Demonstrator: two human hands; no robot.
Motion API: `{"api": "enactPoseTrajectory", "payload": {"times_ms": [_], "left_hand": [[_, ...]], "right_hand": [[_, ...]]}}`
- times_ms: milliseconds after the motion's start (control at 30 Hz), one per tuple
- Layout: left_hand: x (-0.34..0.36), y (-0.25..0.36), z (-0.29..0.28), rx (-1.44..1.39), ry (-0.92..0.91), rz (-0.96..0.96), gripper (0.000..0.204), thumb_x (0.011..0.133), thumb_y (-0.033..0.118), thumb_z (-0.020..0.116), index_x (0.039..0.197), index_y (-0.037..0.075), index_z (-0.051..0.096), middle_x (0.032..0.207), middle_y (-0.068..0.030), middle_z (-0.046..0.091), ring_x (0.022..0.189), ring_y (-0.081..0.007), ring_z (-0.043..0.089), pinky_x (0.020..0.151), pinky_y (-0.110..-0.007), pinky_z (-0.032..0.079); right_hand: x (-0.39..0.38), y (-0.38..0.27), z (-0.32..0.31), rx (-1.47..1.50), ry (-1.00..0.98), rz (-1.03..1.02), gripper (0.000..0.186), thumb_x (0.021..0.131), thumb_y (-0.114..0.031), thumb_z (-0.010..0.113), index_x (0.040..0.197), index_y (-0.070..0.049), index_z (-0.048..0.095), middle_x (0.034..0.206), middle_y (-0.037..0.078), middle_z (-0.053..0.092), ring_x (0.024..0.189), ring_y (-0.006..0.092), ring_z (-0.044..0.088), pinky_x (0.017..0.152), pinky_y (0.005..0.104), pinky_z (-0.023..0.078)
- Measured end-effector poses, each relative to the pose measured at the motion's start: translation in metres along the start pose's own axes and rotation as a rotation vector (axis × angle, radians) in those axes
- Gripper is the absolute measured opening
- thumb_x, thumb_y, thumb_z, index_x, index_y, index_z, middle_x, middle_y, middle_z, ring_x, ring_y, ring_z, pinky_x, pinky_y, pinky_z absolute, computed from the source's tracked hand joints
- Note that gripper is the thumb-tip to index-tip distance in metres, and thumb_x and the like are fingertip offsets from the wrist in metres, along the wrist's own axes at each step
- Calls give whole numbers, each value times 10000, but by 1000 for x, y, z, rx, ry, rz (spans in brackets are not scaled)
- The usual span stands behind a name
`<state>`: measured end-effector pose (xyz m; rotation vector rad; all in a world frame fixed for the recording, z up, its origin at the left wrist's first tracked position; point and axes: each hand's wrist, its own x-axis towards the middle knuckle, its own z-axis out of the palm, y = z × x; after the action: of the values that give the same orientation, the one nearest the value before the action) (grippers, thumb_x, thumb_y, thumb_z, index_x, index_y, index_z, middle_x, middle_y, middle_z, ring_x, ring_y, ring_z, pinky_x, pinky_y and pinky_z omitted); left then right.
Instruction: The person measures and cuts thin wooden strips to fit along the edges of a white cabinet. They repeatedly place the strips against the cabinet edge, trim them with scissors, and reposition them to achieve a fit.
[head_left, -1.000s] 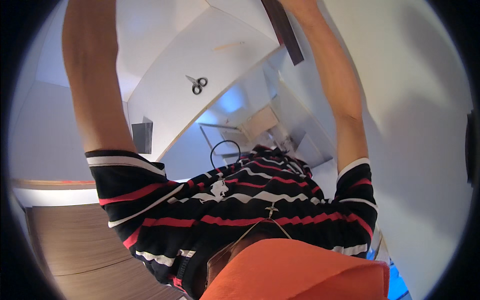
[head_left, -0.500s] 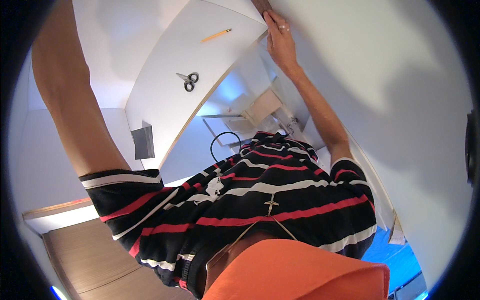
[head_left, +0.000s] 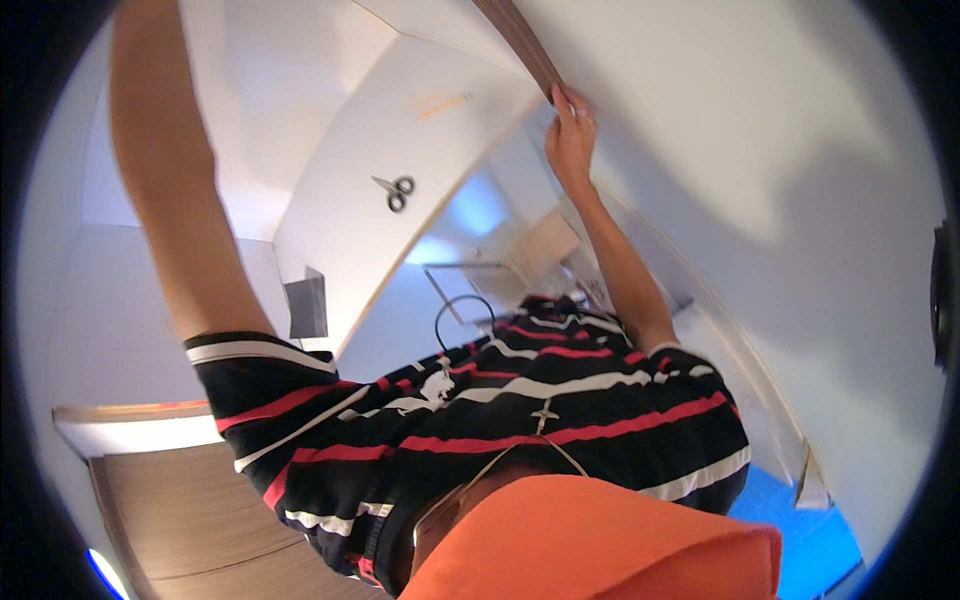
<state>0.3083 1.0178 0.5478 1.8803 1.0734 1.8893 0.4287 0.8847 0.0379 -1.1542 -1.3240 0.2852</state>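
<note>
My right hand (head_left: pixel 572 140) is raised against the white wall, its fingers closed round the lower end of a long brown wood-look strip (head_left: pixel 520 40). The strip runs up along the wall and out at the top edge. A ring shows on one finger. My left arm (head_left: pixel 165 160) stretches up past the top edge, so that hand is out of sight. Between the arms, on a white panel (head_left: pixel 345 190), lie scissors (head_left: pixel 397 192) with black handles, partly spread, and a yellow pencil (head_left: pixel 440 105), blurred by motion.
A dark grey rectangular plate (head_left: pixel 306 305) sits at the panel's left end. Brown wood-look boards (head_left: pixel 220 510) are at the lower left, a blue surface (head_left: pixel 800 540) at the lower right. A black cable loop (head_left: pixel 465 300) shows beyond the striped shirt. An orange brim (head_left: pixel 600 540) covers the bottom middle.
My right hand sits lower in the picture, with more of the brown strip showing above it. The whole view has shifted somewhat, and the scissors and panel appear farther down and right.
</note>
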Motion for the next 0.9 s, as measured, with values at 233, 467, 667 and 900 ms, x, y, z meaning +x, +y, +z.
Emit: {"api": "enactPoseTrajectory", "payload": {"times_ms": [233,467,667,900], "left_hand": [[82,119,-7,-39,57,330,252,901,110,766,997,79,536,695,-39,574,537,-117,493,476,-280,377],[86,117,-3,-101,68,318,260,885,153,790,933,83,544,699,8,532,568,-90,488,495,-262,385],[91,117,-3,-60,92,266,247,892,150,784,938,81,551,714,14,529,570,-85,471,500,-257,377],[94,113,-4,-71,84,321,300,885,161,808,994,60,547,705,-21,545,529,-111,476,462,-274,366]], "right_hand": [[-6,-12,5,155,-13,36,688,845,87,609,1508,-17,459,1382,259,541,1303,422,486,1091,537,356],[-14,-8,12,9,17,4,594,897,8,618,1475,-17,483,1390,218,536,1303,385,496,1048,552,375],[-16,-2,18,10,47,-16,589,903,-6,614,1477,-23,482,1400,208,534,1305,376,494,1039,545,378],[-15,-3,17,43,32,-4,613,891,10,617,1486,-41,479,1392,218,534,1280,383,503,1016,537,391]]}}
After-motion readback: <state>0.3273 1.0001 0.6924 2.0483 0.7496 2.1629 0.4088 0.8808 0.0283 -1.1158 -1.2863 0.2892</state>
